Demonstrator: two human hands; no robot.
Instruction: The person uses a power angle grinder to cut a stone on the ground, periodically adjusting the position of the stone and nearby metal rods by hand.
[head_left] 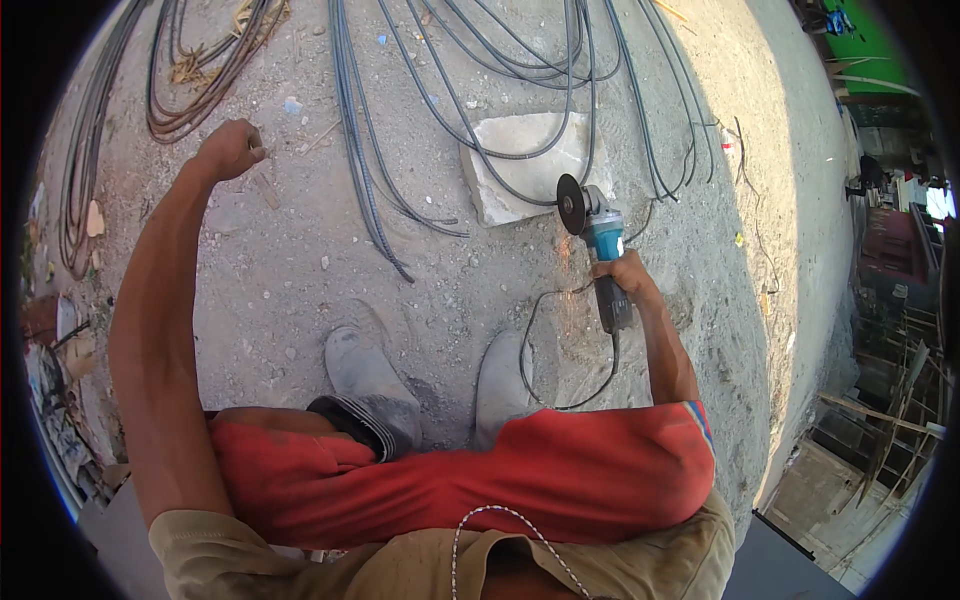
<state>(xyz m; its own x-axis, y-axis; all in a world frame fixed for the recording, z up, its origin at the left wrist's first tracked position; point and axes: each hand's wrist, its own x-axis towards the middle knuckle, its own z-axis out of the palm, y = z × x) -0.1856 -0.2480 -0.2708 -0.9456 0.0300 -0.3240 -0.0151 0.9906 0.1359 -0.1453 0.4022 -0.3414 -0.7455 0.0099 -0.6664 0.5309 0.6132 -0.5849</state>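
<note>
My right hand (pixel 621 272) grips a blue and black angle grinder (pixel 607 236) with a dark disc at its head, raised at right of centre; its black cord loops down beside my boot. Orange streaks, possibly sparks, show left of the grinder body. A pale slab (pixel 510 150) lies beyond it, crossed by bent ribbed steel bars (pixel 360 160). My left hand (pixel 234 150) is out at upper left, fingers curled, near a bent bundle of bars (pixel 175 125); whether it holds anything is unclear.
My grey boots (pixel 362 372) stand on dusty concrete ground (pixel 270 320). More bar bundles (pixel 85 160) lie at far left and upper right. Debris (pixel 65 360) lines the left edge. Timber and clutter (pixel 890 420) stand beyond a sunlit strip at the right.
</note>
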